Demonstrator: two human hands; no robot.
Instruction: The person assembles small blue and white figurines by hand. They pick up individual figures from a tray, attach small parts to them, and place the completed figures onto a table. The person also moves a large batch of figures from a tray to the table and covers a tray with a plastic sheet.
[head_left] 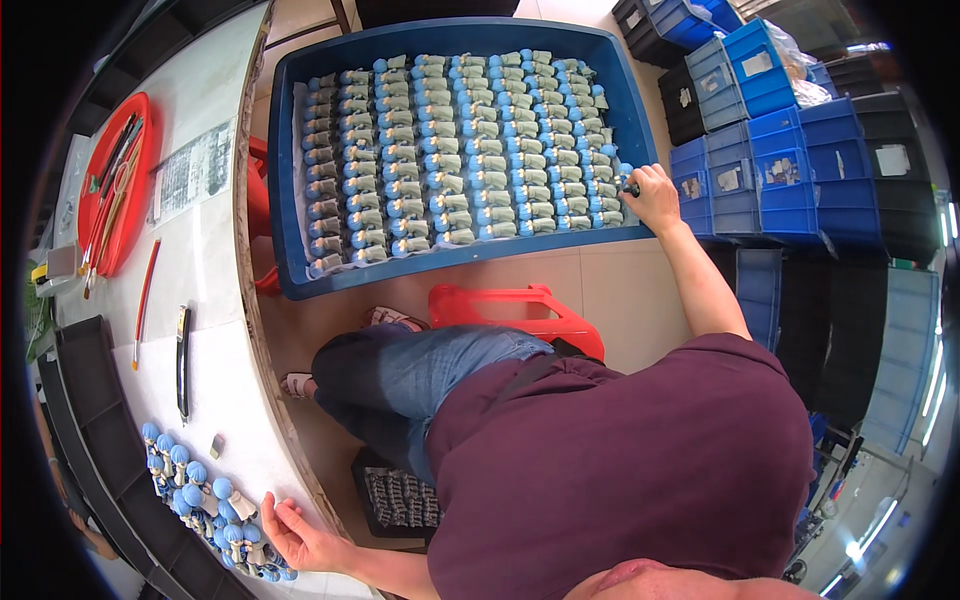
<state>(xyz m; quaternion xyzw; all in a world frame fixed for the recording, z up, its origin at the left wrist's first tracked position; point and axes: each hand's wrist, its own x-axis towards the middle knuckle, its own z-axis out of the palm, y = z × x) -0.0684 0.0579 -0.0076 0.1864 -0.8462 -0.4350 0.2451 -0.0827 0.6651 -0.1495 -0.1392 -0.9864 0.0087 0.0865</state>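
Observation:
At the right end of the tray, my right hand (655,197) is closed in a pinch on a small figurine (631,188), of which mostly a dark part shows. Rows of small figurines (440,145) with light blue heads and grey-green bodies lie on a pale liner in the big blue tray (455,265). My left hand (292,532) hovers at the near edge of the white table, palm up, fingers loosely bent and apart, with nothing visible in it. Beside it is a heap of blue-headed figurines (195,495).
On the white table (210,340) are a red basin (143,190) with brushes, a red-handled brush (147,305), a black cutter knife (183,360) and a small grey block (217,445). A red stool (500,297) stands below the tray. Blue crates (780,185) are stacked at right.

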